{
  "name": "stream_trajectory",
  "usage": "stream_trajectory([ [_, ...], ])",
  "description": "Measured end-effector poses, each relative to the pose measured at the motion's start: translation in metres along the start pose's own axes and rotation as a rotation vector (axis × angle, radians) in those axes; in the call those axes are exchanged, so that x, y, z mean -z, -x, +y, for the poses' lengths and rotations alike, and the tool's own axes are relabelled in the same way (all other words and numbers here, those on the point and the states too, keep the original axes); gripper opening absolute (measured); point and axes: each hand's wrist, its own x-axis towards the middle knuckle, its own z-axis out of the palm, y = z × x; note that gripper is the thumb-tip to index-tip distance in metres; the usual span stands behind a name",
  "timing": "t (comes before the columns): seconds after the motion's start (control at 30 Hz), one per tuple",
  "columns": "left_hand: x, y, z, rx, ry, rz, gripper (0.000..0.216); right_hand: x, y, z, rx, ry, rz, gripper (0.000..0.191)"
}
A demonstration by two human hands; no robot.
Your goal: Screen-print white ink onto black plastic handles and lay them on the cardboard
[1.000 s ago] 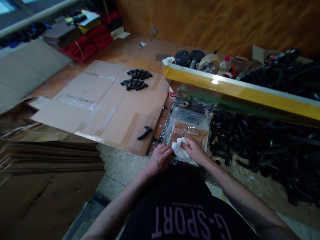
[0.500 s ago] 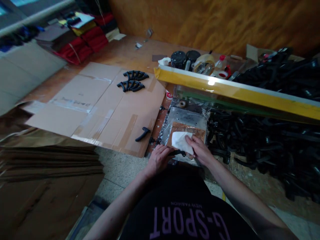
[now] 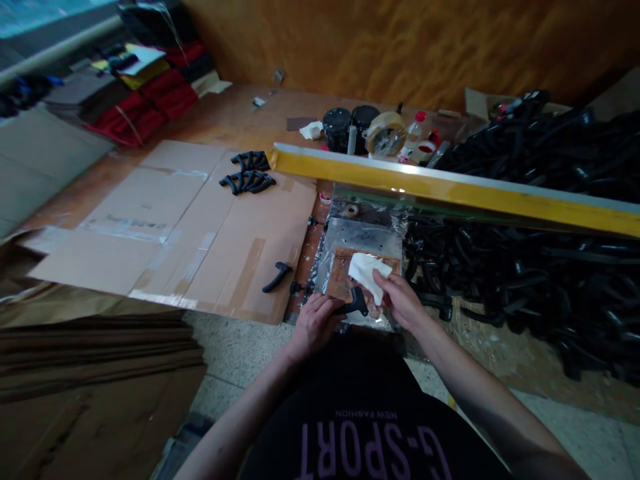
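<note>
My left hand (image 3: 318, 321) is closed around one end of a black T-shaped plastic handle (image 3: 357, 303), whose wider head points to the right. In my right hand (image 3: 400, 297) a white cloth (image 3: 367, 272) is pinched, just above and beside the handle's head. Below both hands lies a brown board (image 3: 343, 270) on a plastic-covered work surface (image 3: 363, 233). One similar black handle (image 3: 277, 277) lies alone on the flattened cardboard (image 3: 220, 260) to the left. Farther back on that cardboard, several more black handles (image 3: 247, 181) lie in two rows.
Heaps of black parts (image 3: 505, 280) fill the right side, in front of and behind a yellow-sided bar (image 3: 450, 187). Black tubs (image 3: 337, 130), a tape roll (image 3: 386, 133) and a red-capped bottle (image 3: 415, 133) stand behind it. Stacked cardboard (image 3: 100, 373) is at lower left.
The handle has turned in my left hand, so its T-shaped head now shows. My right hand has lifted the cloth slightly off the handle. The camera view has shifted a little to the right.
</note>
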Motion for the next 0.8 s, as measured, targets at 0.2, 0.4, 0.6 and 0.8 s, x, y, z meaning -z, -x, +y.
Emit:
stream_trajectory([
  [0.2,-0.006,-0.005,0.004,-0.067,-0.027,-0.025,0.017,-0.009,0.002,0.007,0.190,0.509,0.101,0.027],
  [0.4,-0.010,-0.011,0.014,-0.079,-0.006,-0.059,0.015,0.011,-0.014,0.013,0.148,0.213,0.263,0.032],
  [0.6,-0.017,-0.021,0.017,-0.104,-0.018,-0.091,0.014,0.026,0.020,0.011,0.142,0.078,0.143,0.037],
  [0.8,-0.035,-0.030,0.028,-0.200,0.011,-0.196,0.019,0.029,0.033,0.012,0.280,0.530,0.249,0.020],
])
